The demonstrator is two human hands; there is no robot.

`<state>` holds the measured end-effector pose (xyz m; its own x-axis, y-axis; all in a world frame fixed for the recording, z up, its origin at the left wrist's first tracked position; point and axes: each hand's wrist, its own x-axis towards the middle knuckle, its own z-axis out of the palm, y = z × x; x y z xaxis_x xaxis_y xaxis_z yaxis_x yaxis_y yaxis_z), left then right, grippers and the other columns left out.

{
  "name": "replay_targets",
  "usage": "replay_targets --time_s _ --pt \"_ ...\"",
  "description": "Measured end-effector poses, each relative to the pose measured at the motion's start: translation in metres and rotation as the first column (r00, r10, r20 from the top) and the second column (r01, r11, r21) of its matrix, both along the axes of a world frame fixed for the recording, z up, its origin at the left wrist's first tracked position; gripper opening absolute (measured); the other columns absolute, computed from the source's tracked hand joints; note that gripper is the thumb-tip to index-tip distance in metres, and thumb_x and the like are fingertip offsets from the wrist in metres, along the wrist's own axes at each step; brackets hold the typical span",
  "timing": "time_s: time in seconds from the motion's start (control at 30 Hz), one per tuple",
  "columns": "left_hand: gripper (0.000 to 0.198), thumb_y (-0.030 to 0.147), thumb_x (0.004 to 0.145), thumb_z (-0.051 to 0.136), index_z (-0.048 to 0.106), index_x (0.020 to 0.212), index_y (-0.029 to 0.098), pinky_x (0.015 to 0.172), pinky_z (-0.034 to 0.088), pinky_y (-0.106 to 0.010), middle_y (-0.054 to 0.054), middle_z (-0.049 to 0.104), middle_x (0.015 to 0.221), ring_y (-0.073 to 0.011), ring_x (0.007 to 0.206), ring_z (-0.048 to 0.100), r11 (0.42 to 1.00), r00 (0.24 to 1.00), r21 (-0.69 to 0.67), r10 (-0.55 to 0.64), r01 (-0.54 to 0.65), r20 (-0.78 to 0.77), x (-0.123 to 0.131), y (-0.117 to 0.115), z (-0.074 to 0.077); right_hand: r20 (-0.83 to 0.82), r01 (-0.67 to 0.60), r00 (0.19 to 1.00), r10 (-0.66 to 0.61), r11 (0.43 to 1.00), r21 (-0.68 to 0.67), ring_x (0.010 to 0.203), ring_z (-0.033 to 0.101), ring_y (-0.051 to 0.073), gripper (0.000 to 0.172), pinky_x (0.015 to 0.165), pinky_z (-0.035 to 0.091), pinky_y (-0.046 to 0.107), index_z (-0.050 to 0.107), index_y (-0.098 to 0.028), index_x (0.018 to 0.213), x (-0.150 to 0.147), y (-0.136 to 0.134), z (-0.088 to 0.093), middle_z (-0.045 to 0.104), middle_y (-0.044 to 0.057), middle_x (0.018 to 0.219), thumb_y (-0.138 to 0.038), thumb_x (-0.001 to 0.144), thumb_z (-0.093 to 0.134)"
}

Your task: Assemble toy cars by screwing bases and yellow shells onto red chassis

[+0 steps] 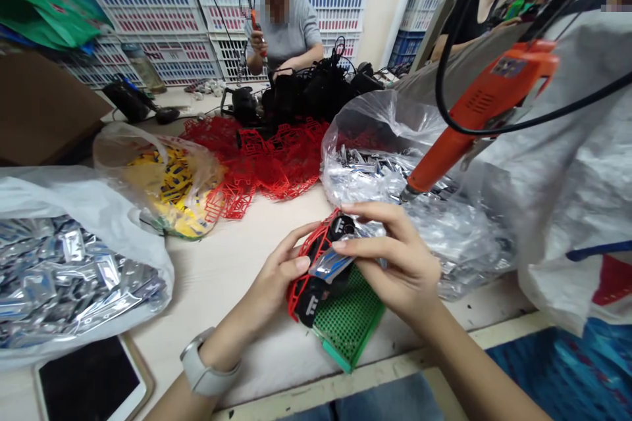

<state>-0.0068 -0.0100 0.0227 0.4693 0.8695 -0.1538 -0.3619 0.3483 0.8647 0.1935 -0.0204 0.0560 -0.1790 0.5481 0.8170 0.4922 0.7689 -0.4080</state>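
Note:
A toy car body [320,270], a red cage frame over black parts, sits over a green perforated tray [348,325] near the table's front edge. My left hand [276,276] grips the car's left side, fingers curled on the red frame. My right hand [395,256] pinches a small silver chrome piece [330,264] against the car's top. An orange electric screwdriver [474,118] hangs on a black cable just above and right of my right hand, untouched by either hand.
Clear bags of silver parts lie left [74,276] and right [395,164]. A bag of yellow pieces [172,184] and a heap of red frames [271,158] lie behind. A phone [89,381] lies front left. A person across the table holds a screwdriver [257,29].

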Motion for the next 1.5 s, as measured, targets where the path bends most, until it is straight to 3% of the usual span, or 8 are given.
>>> replay_targets --time_s 0.27,0.47,0.67,0.83,1.07,1.2,1.37,1.5 --pt "0.067 0.059 0.078 0.082 0.06 0.136 0.032 0.072 0.064 -0.037 -0.009 0.059 0.15 -0.033 0.111 0.07 0.997 0.997 0.003 -0.071 0.071 -0.027 -0.003 -0.006 -0.005 0.195 -0.028 0.98 0.03 0.999 -0.017 0.123 0.059 0.025 0.039 0.106 0.052 0.048 0.08 -0.025 0.103 -0.002 0.004 -0.002 0.07 0.009 0.132 0.001 0.096 0.052" --pt "0.069 0.049 0.077 0.086 0.063 0.137 0.022 0.113 0.046 -0.042 -0.009 0.066 0.142 -0.0349 0.138 0.054 0.994 0.997 0.1 -0.037 0.044 -0.07 0.004 -0.004 -0.008 0.204 0.003 0.979 0.001 1.0 -0.017 0.129 0.055 0.026 0.036 0.108 0.05 0.047 0.076 -0.019 0.109 -0.01 -0.007 -0.014 0.062 0.014 0.14 0.001 0.095 0.05" --pt "0.061 0.042 0.077 0.088 0.06 0.126 0.021 0.102 0.051 -0.038 -0.007 0.074 0.121 -0.0262 0.113 0.067 0.975 0.975 0.186 0.149 -0.118 -0.165 0.005 -0.002 -0.006 -0.055 0.263 0.962 -0.267 0.961 -0.081 0.095 0.066 0.019 0.031 0.082 0.058 0.033 0.071 -0.02 0.12 -0.04 -0.035 -0.033 0.068 0.008 0.104 -0.004 0.095 0.06" --pt "0.055 0.047 0.081 0.083 0.054 0.121 0.024 0.098 0.052 -0.035 -0.002 0.071 0.11 -0.0213 0.104 0.067 0.931 0.927 0.264 0.311 -0.253 -0.207 0.006 -0.003 -0.01 -0.063 0.228 0.969 -0.238 0.964 -0.134 0.099 0.069 0.02 0.038 0.087 0.059 0.033 0.067 -0.017 0.133 -0.055 -0.042 -0.041 0.072 0.011 0.109 -0.005 0.097 0.059" --pt "0.057 0.06 0.09 0.068 0.054 0.134 0.026 0.114 0.042 -0.039 -0.007 0.064 0.143 -0.0269 0.137 0.056 0.922 0.921 0.171 0.37 -0.348 -0.123 0.007 -0.001 -0.018 -0.092 0.233 0.965 -0.247 0.962 -0.142 0.105 0.07 0.022 0.035 0.092 0.059 0.035 0.068 -0.016 0.131 -0.055 -0.036 -0.045 0.073 0.013 0.112 -0.011 0.096 0.067" --pt "0.07 0.057 0.081 0.081 0.051 0.137 0.027 0.103 0.05 -0.037 -0.006 0.071 0.133 -0.025 0.123 0.066 0.929 0.922 0.136 0.361 -0.344 -0.139 0.008 0.002 -0.012 -0.212 0.205 0.945 -0.248 0.957 -0.204 0.101 0.072 0.019 0.033 0.086 0.062 0.03 0.07 -0.018 0.124 -0.054 -0.034 -0.048 0.075 0.01 0.108 -0.007 0.094 0.069" --pt "0.058 0.059 0.074 0.086 0.067 0.112 0.019 0.09 0.055 -0.032 -0.007 0.077 0.109 -0.0218 0.099 0.071 0.922 0.91 0.201 0.369 -0.331 -0.191 0.007 0.003 -0.008 -0.402 0.076 0.88 -0.251 0.912 -0.404 0.085 0.076 0.014 0.031 0.074 0.066 0.023 0.073 -0.022 0.123 -0.054 -0.034 -0.053 0.077 0.007 0.11 -0.013 0.093 0.07" --pt "0.056 0.053 0.07 0.09 0.067 0.109 0.019 0.079 0.058 -0.029 -0.005 0.078 0.1 -0.0199 0.09 0.072 0.915 0.905 0.101 0.402 -0.391 -0.136 0.009 0.001 -0.009 -0.485 0.045 0.824 -0.295 0.886 -0.461 0.084 0.078 0.015 0.03 0.076 0.068 0.024 0.075 -0.024 0.121 -0.056 -0.035 -0.053 0.08 0.006 0.107 -0.017 0.092 0.073"
